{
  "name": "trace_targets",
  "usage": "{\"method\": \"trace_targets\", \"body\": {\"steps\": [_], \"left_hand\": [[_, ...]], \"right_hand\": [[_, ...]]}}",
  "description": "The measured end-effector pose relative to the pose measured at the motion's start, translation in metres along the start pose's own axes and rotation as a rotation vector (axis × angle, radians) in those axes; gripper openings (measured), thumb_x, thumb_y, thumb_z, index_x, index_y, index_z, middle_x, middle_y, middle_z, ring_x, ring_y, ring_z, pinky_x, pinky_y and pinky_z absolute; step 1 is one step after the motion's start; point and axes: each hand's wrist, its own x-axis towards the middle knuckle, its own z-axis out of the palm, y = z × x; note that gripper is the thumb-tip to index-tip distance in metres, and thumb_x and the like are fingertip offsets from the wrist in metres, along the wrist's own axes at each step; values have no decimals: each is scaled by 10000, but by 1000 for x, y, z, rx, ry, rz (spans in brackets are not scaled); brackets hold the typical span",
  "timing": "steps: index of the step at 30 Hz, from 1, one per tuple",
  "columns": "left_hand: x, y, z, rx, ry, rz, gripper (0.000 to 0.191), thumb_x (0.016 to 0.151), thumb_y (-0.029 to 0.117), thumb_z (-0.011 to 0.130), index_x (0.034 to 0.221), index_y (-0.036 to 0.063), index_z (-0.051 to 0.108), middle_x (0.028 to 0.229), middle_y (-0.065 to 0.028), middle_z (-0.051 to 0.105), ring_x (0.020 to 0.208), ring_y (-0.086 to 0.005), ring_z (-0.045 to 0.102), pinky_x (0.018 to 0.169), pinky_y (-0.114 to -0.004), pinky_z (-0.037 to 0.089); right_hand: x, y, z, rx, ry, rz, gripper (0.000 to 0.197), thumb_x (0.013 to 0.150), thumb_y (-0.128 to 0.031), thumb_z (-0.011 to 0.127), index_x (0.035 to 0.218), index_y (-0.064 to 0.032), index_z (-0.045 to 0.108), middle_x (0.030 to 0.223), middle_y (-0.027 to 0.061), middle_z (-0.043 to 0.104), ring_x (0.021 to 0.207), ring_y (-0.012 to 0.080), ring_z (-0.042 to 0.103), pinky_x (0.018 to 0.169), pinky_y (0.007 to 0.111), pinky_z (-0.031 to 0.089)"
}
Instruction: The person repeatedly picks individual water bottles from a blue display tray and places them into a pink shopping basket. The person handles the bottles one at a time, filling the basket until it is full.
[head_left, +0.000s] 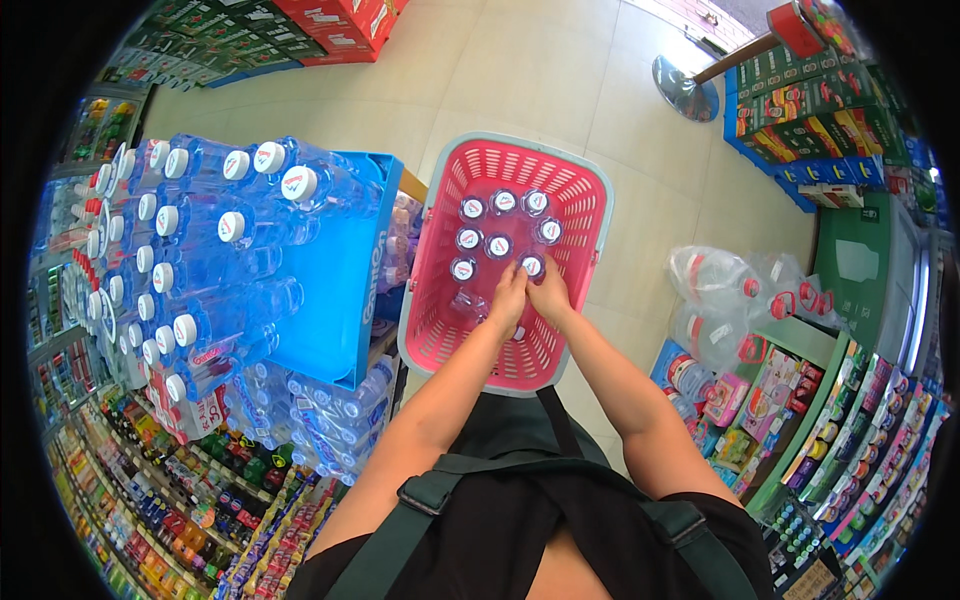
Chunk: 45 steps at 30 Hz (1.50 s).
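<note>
A pink and grey plastic basket (414, 330) stands on the floor before me. In it several white-capped water bottles (499, 245) stand upright. Both my hands reach inside, around one upright bottle (532, 266) in the basket's right half. My left hand (508, 297) is on its lower left side, and my right hand (550, 289) is on its right side; the fingertips are partly hidden. Another clear bottle (469, 304) lies tilted left of my left hand, and a white cap (519, 333) shows between my forearms.
At left, large water bottles (240, 225) crowd a blue tray (330, 300), with wrapped bottle packs (330, 420) below. Bagged water jugs (712, 285) and product shelves (817, 420) are at right. A round metal post base (684, 88) and stacked boxes (810, 112) stand farther off.
</note>
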Motion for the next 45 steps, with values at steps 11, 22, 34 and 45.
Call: {"method": "trace_targets", "body": {"steps": [11,22,34,45], "left_hand": [[-114,66,-6,313,98,332,409,946,174,421,1284,-51,371,1190,-119,498,1046,-140,502,877,-259,411],[-232,188,-42,-89,128,627,402,950,166,404,1299,-33,384,1036,-15,516,767,-24,432,652,-161,385],[-199,246,-124,-157,118,677,463,941,136,405,1358,-17,275,1143,-51,481,921,-80,472,779,-213,408],[-167,252,-125,-26,217,803,533,933,126,406,1383,-46,177,1339,-173,365,1122,-201,460,889,-287,407]], "right_hand": [[-101,-61,-2,223,48,-250,487,759,-97,646,1200,4,466,1049,139,616,974,196,607,798,288,488],[-170,-197,30,266,-188,-675,508,759,-96,679,1186,84,470,974,189,635,860,189,642,696,255,523],[-143,-271,121,-62,-69,-728,636,726,-238,712,1240,38,460,1057,258,586,899,267,636,731,327,517],[-118,-256,146,128,-135,-756,640,792,-147,622,1326,-12,296,1246,277,452,1103,357,521,874,376,466]]}}
